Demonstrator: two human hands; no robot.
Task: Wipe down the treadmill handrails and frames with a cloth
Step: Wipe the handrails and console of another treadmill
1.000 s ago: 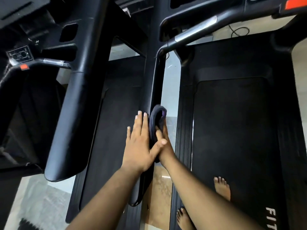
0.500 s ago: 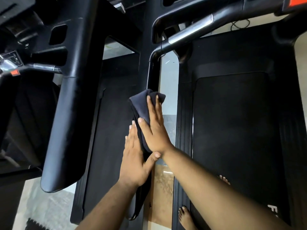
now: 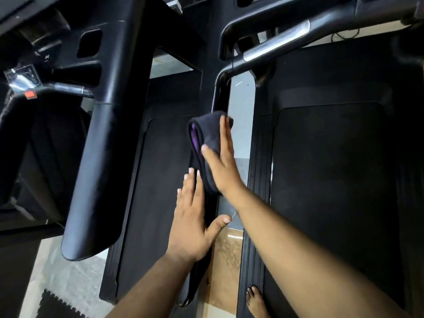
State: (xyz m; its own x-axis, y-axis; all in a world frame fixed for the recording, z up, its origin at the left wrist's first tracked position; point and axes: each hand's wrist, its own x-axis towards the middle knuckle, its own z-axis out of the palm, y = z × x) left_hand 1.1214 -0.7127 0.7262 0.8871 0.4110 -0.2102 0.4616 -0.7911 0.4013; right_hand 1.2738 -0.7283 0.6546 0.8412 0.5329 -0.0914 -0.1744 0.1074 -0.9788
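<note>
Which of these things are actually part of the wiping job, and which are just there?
Part of the job:
- dark cloth
- right hand pressing the cloth on
- black handrail
- left hand resting flat on the handrail lower down

Just there:
- neighbouring treadmill's arm
- orange button
- black cable
- foam mat

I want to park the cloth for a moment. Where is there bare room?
Free: the running belt right of the ribbed side rail. Crowded: the handrail, where the right hand presses the cloth and the left hand rests.
</note>
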